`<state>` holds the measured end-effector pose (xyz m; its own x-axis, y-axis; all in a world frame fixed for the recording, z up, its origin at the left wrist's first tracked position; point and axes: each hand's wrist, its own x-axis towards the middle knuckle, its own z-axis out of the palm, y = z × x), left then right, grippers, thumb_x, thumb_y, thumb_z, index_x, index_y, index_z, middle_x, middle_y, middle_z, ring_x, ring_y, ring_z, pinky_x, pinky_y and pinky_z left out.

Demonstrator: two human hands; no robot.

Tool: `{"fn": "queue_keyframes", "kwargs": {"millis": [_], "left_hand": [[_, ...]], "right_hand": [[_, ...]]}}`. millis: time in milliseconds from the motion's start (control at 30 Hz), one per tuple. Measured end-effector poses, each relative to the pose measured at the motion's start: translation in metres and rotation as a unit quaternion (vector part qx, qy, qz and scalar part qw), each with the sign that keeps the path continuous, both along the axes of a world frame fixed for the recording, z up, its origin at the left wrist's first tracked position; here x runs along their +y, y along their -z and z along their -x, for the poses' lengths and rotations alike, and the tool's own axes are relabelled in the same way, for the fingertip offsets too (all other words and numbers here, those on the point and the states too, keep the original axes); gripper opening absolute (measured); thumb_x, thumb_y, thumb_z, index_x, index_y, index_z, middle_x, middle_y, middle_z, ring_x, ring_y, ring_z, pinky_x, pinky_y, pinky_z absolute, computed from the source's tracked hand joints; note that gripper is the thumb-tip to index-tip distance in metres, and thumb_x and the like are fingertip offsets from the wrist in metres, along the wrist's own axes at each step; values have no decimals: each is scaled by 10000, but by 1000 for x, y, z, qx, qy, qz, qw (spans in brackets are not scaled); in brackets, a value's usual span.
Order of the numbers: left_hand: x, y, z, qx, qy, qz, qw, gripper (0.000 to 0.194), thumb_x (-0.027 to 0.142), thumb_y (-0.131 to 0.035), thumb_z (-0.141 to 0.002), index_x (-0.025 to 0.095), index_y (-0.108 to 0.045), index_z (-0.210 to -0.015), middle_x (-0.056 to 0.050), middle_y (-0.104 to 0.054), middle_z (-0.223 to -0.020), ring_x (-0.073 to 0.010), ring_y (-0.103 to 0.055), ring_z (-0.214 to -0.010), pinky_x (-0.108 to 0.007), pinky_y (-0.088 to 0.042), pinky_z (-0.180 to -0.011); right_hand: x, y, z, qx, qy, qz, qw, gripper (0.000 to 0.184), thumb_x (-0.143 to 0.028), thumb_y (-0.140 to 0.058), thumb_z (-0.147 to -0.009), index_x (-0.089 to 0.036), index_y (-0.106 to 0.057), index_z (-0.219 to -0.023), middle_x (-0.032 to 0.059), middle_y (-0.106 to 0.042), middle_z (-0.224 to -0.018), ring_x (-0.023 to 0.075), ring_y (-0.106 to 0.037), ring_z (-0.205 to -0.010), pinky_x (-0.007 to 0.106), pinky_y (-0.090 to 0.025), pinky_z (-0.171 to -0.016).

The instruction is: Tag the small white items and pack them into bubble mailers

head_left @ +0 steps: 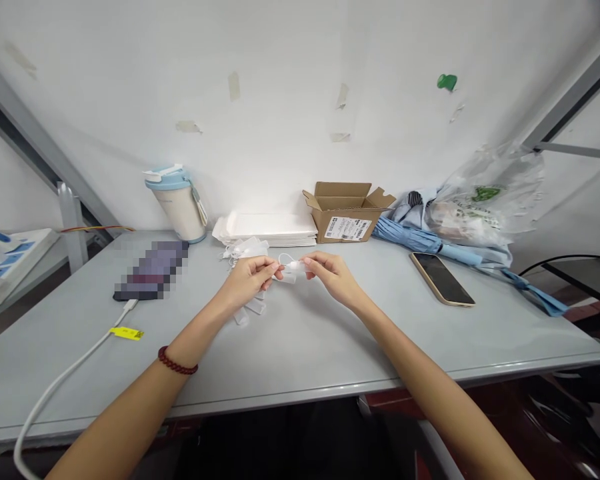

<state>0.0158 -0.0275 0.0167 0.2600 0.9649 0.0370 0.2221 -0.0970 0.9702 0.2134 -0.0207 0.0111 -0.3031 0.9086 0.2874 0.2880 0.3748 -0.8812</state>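
Above the middle of the table, my left hand [251,281] and my right hand [333,274] face each other with fingers pinched. Between them is a small white tag [294,267] with a thin looped string [286,257] standing up from it. My right fingertips grip the tag's right end. My left fingertips are closed at its left side, by the string. Behind and below my left hand lies a loose pile of similar white, partly see-through tags [250,248] with strings; the hand hides part of it.
White flat envelopes or boards [270,228] are stacked by the wall, beside an open cardboard box [347,217]. A tumbler [177,203] and a phone on a cable [87,367] are left. Right are another phone [443,279], a blue umbrella [415,235] and a plastic bag [485,200].
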Motion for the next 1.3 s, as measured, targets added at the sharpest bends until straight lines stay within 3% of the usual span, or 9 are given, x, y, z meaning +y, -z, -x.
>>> {"fn": "queue_keyframes", "kwargs": {"millis": [567, 1300], "left_hand": [[-9, 2, -8, 51, -16, -57, 997, 263, 380, -538, -775, 146, -606, -674, 26, -510, -541, -74, -383, -445, -204, -332, -443], [-14, -4, -12, 74, -10, -38, 996, 269, 380, -528, -764, 152, -590, -634, 32, -487, -504, -83, -401, -443, -211, -355, -453]], "right_hand": [[-5, 4, 3, -54, -2, -45, 997, 259, -312, -432, -900, -160, -641, -871, -7, -553, -665, 103, -490, -616, 220, -363, -582], [-6, 5, 4, -82, -7, -81, 993, 260, -318, -419, -906, -161, -625, -877, 14, -602, -731, 118, -519, -662, 235, -382, -628]]}}
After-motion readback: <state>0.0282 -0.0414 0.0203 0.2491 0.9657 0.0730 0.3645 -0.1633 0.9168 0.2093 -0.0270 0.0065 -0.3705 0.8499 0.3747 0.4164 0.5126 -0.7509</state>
